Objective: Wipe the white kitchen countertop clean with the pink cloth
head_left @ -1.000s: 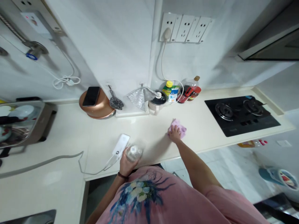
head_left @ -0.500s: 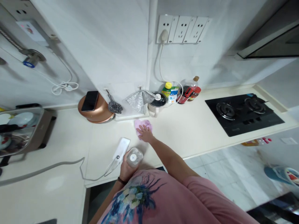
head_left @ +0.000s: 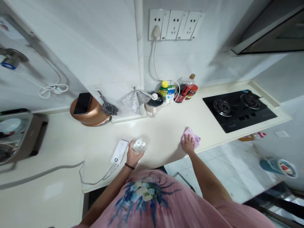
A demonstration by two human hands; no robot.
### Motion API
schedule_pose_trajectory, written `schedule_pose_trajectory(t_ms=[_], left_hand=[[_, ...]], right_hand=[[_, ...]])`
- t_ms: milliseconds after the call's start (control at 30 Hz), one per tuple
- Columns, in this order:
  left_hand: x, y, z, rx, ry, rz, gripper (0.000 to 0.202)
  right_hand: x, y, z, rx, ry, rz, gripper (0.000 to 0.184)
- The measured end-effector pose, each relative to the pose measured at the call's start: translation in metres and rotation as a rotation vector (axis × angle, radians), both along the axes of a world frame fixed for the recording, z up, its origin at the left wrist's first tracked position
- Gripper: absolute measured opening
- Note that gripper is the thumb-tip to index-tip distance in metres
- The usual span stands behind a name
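Observation:
My left hand (head_left: 133, 155) is wrapped around a clear jar (head_left: 139, 145) with a small pale round mark on top, at the counter's front part. Whether the jar rests on the surface I cannot tell. Off to the right, my right hand (head_left: 188, 144) presses a pink cloth (head_left: 194, 138) against the cream countertop (head_left: 163, 136), with its fingers over the cloth. Left of the jar lies a white power-bank-like block (head_left: 119, 151) with a cable.
Along the wall stand a copper-coloured pot (head_left: 95, 112) with a phone (head_left: 82, 103) on it, a lidded pot (head_left: 154, 104) and several bottles (head_left: 185, 90). A silvery cloth (head_left: 135, 101) and a scrubber (head_left: 109, 109) hang there. A black gas hob (head_left: 237, 109) is at right.
My right hand has slid the pink cloth to the right and nearer the counter's front edge. My left hand has shifted the clear jar forward, away from my body. The view has turned slightly right.

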State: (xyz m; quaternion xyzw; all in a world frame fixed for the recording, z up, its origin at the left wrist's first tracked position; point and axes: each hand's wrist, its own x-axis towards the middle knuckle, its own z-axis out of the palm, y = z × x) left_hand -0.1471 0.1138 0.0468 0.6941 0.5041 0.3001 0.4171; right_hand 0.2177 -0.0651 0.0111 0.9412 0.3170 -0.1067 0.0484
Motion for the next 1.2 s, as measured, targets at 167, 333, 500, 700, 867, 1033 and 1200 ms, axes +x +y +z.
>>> schedule_pose_trajectory(t_ms=[167,333,500,700,867,1033,1200], left_hand=[[0.005,-0.001,-0.007,0.034,-0.003,0.024,0.088],[0.005,-0.004,-0.003,-0.036,-0.024,0.044,0.087],[0.006,-0.005,0.003,-0.070,-0.057,0.081,0.085],[0.005,-0.006,0.004,-0.076,-0.032,0.096,0.085],[0.007,-0.004,-0.001,-0.067,-0.006,0.133,0.087],[0.023,0.011,-0.017,-0.012,-0.084,0.171,0.090],[0.058,0.043,-0.024,-0.020,-0.065,0.113,0.099]], right_hand=[[-0.039,0.025,-0.017,0.059,0.204,0.160,0.070],[-0.067,0.145,-0.010,0.001,0.319,0.414,0.071],[-0.077,0.243,0.000,-0.027,0.350,0.528,0.072],[-0.062,0.250,-0.009,0.002,0.414,0.638,0.071],[0.022,0.213,-0.009,0.074,0.374,0.449,0.068],[0.128,0.121,-0.002,0.083,0.312,0.012,0.067],[0.152,0.010,-0.003,0.102,0.254,-0.242,0.070]])
